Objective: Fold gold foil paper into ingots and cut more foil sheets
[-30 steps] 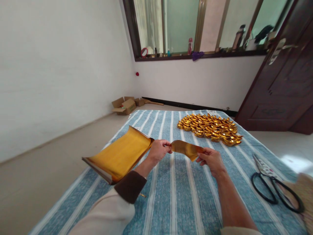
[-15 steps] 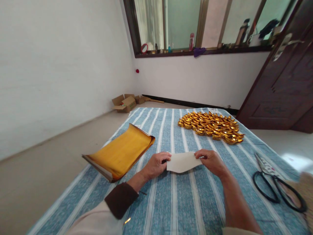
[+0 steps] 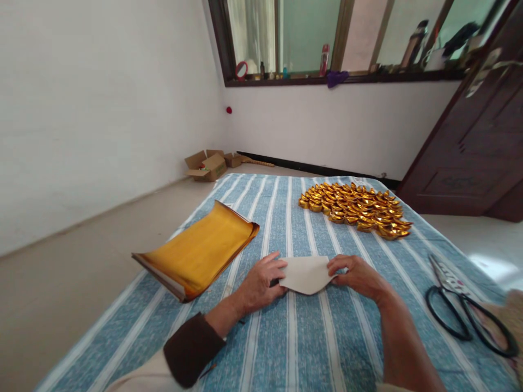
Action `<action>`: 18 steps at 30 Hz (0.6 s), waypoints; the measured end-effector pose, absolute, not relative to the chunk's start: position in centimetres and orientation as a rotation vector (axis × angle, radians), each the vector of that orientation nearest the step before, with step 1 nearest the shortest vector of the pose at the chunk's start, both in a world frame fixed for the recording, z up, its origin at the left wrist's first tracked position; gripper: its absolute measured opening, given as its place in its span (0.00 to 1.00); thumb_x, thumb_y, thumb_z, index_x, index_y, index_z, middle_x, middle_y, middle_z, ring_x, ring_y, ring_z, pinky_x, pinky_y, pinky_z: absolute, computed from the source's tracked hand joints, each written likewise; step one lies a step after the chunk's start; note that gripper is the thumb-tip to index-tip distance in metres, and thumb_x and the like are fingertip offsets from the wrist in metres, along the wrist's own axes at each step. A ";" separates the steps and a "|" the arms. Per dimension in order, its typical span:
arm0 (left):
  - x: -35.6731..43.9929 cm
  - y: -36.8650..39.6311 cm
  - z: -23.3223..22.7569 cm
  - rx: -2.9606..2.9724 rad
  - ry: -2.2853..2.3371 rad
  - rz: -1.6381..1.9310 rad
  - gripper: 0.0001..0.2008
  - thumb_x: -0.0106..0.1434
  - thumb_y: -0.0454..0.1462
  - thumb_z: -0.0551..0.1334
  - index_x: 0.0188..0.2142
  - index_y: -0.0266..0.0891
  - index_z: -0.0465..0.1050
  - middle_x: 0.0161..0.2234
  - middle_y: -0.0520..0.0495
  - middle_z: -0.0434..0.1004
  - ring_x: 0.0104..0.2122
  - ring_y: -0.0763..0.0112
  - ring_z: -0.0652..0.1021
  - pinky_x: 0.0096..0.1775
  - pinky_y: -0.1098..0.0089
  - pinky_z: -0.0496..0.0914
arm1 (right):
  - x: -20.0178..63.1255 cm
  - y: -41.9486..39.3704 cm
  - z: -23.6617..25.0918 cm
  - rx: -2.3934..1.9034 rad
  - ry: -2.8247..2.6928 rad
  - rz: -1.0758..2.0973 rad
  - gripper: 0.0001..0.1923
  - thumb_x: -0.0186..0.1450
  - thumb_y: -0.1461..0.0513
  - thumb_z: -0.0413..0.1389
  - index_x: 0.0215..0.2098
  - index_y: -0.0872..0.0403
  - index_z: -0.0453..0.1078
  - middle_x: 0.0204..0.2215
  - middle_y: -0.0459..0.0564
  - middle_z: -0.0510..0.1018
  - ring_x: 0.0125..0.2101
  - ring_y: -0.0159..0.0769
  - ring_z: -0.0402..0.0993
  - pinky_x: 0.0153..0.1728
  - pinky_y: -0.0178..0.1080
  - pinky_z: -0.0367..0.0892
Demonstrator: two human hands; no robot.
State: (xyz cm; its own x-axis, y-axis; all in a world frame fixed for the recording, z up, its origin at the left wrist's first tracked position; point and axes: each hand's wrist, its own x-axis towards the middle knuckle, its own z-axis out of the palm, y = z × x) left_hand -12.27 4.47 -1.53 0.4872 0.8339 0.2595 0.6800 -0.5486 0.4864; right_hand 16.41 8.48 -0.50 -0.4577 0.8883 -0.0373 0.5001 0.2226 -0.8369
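A small pale sheet of paper (image 3: 307,274) lies low over the striped cloth, its near edge bowed toward me. At its left edge is my left hand (image 3: 263,280), with the fingers on top, the thumb nearer me and the paper's edge between them. The right edge is pinched by the thumb and fingers of my right hand (image 3: 354,275). To the left rests a stack of gold paper sheets (image 3: 200,247) with curled ends. Beyond my right hand sits a cluster of shiny gold folded-paper ingots (image 3: 353,207).
Black-handled scissors (image 3: 453,296) lie at the right of the blue-and-white striped cloth (image 3: 281,212), beside a tan fuzzy item (image 3: 504,316). An open cardboard box (image 3: 210,167) stands on the floor at the back left. A dark door (image 3: 461,147) is at the right.
My left hand's fingers have opened out a little and lie farther over the paper's left edge. The paper bows more at its near side. The view has shifted slightly.
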 end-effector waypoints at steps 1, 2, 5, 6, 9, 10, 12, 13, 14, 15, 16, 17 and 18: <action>-12.3 4.5 -1.5 2.418 1.268 0.689 0.05 0.58 0.37 0.65 0.34 0.40 0.79 0.49 0.43 0.77 0.57 0.56 0.70 0.59 0.54 0.60 | 16.4 8.5 -0.4 -1.270 -2.061 1.141 0.07 0.52 0.64 0.58 0.27 0.51 0.79 0.36 0.48 0.81 0.40 0.39 0.75 0.47 0.39 0.64; -12.3 4.5 -1.6 2.420 1.259 0.695 0.05 0.60 0.37 0.65 0.34 0.40 0.79 0.49 0.43 0.77 0.56 0.56 0.70 0.59 0.54 0.60 | 16.3 8.5 -0.2 -1.265 -2.074 1.140 0.08 0.54 0.62 0.58 0.29 0.51 0.79 0.36 0.48 0.81 0.40 0.39 0.75 0.46 0.39 0.65; -12.4 4.5 -1.6 2.423 1.248 0.712 0.06 0.61 0.37 0.63 0.35 0.40 0.80 0.49 0.42 0.77 0.57 0.55 0.70 0.59 0.53 0.61 | 16.1 8.5 0.1 -1.285 -2.098 1.107 0.12 0.59 0.58 0.56 0.35 0.51 0.80 0.34 0.49 0.81 0.38 0.40 0.75 0.42 0.39 0.65; -12.4 4.5 -1.7 2.419 1.251 0.721 0.06 0.62 0.37 0.63 0.35 0.39 0.80 0.49 0.42 0.77 0.57 0.55 0.70 0.58 0.53 0.61 | 16.0 8.5 0.1 -1.306 -2.094 1.092 0.13 0.60 0.56 0.55 0.36 0.51 0.80 0.34 0.49 0.81 0.38 0.41 0.74 0.41 0.40 0.64; -12.4 4.4 -1.6 2.381 1.258 0.751 0.06 0.62 0.38 0.64 0.35 0.40 0.80 0.49 0.42 0.77 0.57 0.55 0.70 0.58 0.53 0.61 | 15.8 8.6 0.1 -1.353 -2.077 1.067 0.14 0.61 0.54 0.54 0.36 0.51 0.80 0.33 0.49 0.80 0.37 0.41 0.74 0.40 0.40 0.64; -12.4 4.4 -1.6 2.363 1.255 0.746 0.07 0.61 0.39 0.64 0.37 0.41 0.80 0.50 0.42 0.76 0.57 0.55 0.69 0.58 0.53 0.61 | 15.8 8.6 0.0 -1.361 -2.072 1.066 0.15 0.61 0.54 0.54 0.36 0.51 0.80 0.33 0.49 0.80 0.37 0.41 0.74 0.40 0.40 0.63; -12.3 4.4 -1.6 2.324 1.251 0.712 0.09 0.60 0.40 0.66 0.40 0.42 0.79 0.52 0.43 0.75 0.59 0.54 0.67 0.59 0.52 0.60 | 15.7 8.6 -0.1 -1.383 -2.062 1.066 0.16 0.61 0.53 0.53 0.34 0.52 0.80 0.31 0.49 0.80 0.36 0.40 0.74 0.39 0.40 0.63; -12.3 4.5 -1.6 2.306 1.253 0.690 0.10 0.59 0.40 0.66 0.41 0.43 0.80 0.53 0.44 0.75 0.59 0.53 0.66 0.59 0.51 0.60 | 15.7 8.6 -0.2 -1.395 -2.057 1.066 0.16 0.61 0.53 0.53 0.33 0.52 0.80 0.31 0.49 0.80 0.35 0.40 0.74 0.38 0.39 0.63; -12.2 4.5 -1.6 2.289 1.259 0.675 0.09 0.59 0.39 0.66 0.41 0.43 0.80 0.53 0.44 0.75 0.60 0.53 0.66 0.59 0.51 0.59 | 15.6 8.7 -0.2 -1.408 -2.049 1.067 0.16 0.61 0.53 0.53 0.33 0.53 0.80 0.30 0.50 0.79 0.35 0.40 0.74 0.37 0.39 0.62; -12.2 4.6 -1.6 2.273 1.268 0.673 0.08 0.59 0.38 0.66 0.39 0.43 0.80 0.52 0.44 0.75 0.59 0.53 0.66 0.59 0.51 0.60 | 15.6 8.7 -0.3 -1.420 -2.038 1.067 0.16 0.61 0.52 0.53 0.32 0.53 0.80 0.30 0.50 0.79 0.35 0.40 0.74 0.37 0.39 0.62; -12.1 4.7 -1.7 2.254 1.280 0.683 0.07 0.60 0.38 0.65 0.37 0.43 0.81 0.52 0.45 0.76 0.59 0.54 0.67 0.59 0.52 0.60 | 15.6 8.7 -0.4 -1.429 -2.029 1.068 0.16 0.60 0.52 0.54 0.32 0.53 0.80 0.30 0.50 0.79 0.34 0.40 0.74 0.36 0.39 0.62; -12.0 4.7 -1.7 2.233 1.293 0.702 0.06 0.61 0.37 0.64 0.36 0.43 0.81 0.51 0.45 0.77 0.58 0.55 0.68 0.58 0.53 0.61 | 15.5 8.7 -0.5 -1.437 -2.021 1.064 0.16 0.60 0.52 0.54 0.31 0.53 0.79 0.30 0.50 0.79 0.34 0.40 0.74 0.36 0.39 0.62; -11.9 4.8 -1.7 2.211 1.308 0.726 0.07 0.62 0.37 0.62 0.35 0.43 0.81 0.50 0.46 0.77 0.57 0.56 0.69 0.58 0.53 0.62 | 15.5 8.7 -0.5 -1.447 -2.013 1.057 0.16 0.60 0.52 0.54 0.31 0.53 0.79 0.29 0.50 0.79 0.34 0.40 0.74 0.36 0.39 0.62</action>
State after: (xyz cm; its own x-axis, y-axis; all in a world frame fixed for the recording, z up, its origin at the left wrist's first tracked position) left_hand -11.92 4.80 -1.73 0.4066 0.8908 0.2031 0.6436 -0.4370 0.6283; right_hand 15.46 8.74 -0.52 -0.3537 0.9321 -0.0779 0.5933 0.1592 -0.7891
